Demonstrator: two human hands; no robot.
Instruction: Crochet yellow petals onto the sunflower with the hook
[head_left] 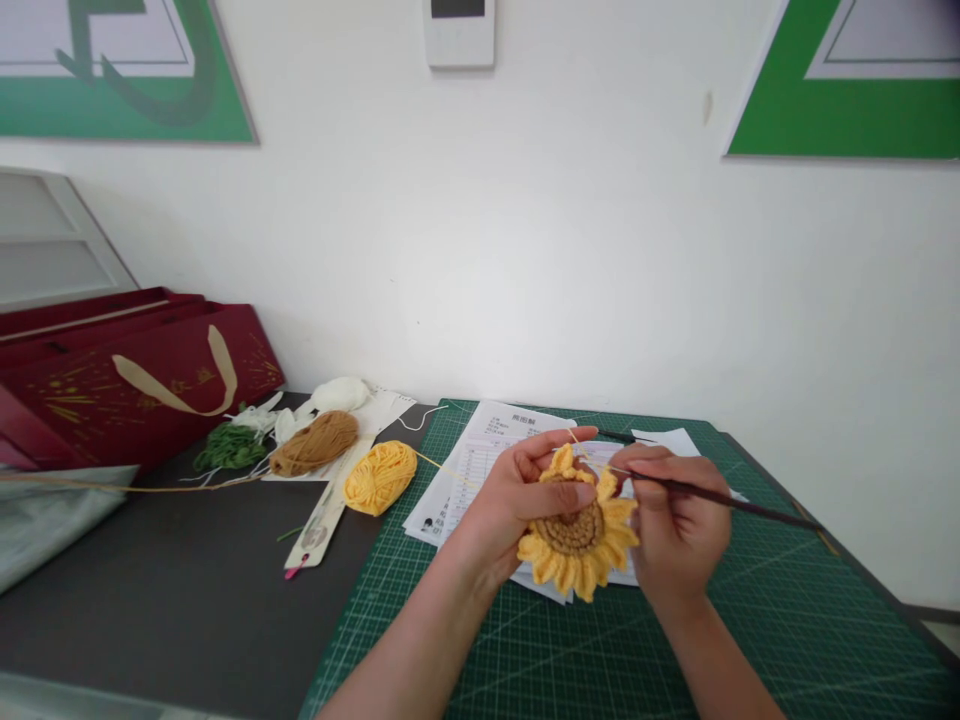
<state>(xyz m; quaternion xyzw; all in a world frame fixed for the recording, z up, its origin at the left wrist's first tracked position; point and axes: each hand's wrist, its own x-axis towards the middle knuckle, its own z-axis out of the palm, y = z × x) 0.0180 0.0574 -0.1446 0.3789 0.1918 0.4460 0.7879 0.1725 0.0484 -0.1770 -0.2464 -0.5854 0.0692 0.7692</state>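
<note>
My left hand [517, 490] pinches a crocheted sunflower [571, 530], thumb on its brown centre, yellow petals fanning out around it. Between the fingers of my right hand [679, 520] is a crochet hook [712, 494] with a long dark handle; its thin metal tip points left at the flower's upper edge. Whether the tip sits inside a stitch is too small to tell. Yellow yarn passes over my raised left index finger. A yellow yarn ball [380, 477] lies to the left, its strand running toward my left hand.
Printed sheets [480, 450] lie under my hands on a green cutting mat [390, 620]. Left of them are a brown yarn ball [315, 444], green yarn [231, 446], white yarn [339, 394] and a bookmark-like tag [319, 530]. Red gift bags [150, 380] stand against the wall.
</note>
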